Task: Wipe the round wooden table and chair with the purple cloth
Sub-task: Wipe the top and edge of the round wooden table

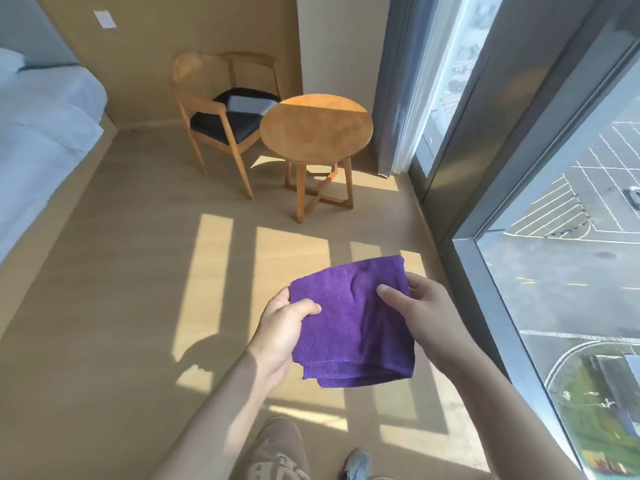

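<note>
While the person stands on a pale wooden floor [114,271] striped with sunlight, both bare hands hold a folded purple microfibre cloth [353,323] in mid-air at about five o'clock in the view. The left hand [280,332] grips the cloth's left edge, its thumb on top and its fingers [284,295] curled underneath, clamped on the fabric. The right hand [427,317] holds the right edge, thumb pressed flat on the upper face and the other fingers tucked behind the cloth, also clamped on it. The cloth's lower hem hangs loose, showing doubled layers.

Well apart from the hands, at twelve o'clock, stands a small round wooden table [317,128] on crossed wooden legs; its worktop is bare, partly in sun at the far edge. Just beside it, at eleven o'clock, sits a wooden armchair with a curved back and a dark padded seat [225,123], angled toward the table.

At nine o'clock, a bed with white linen [45,133] runs along the left edge. At three o'clock, a tall window with a grey metal frame [491,258] looks down on a marked car park. A grey curtain [398,81] hangs at one o'clock beside the glass. At six o'clock, a tan shoe [277,452] shows on the floor.
</note>
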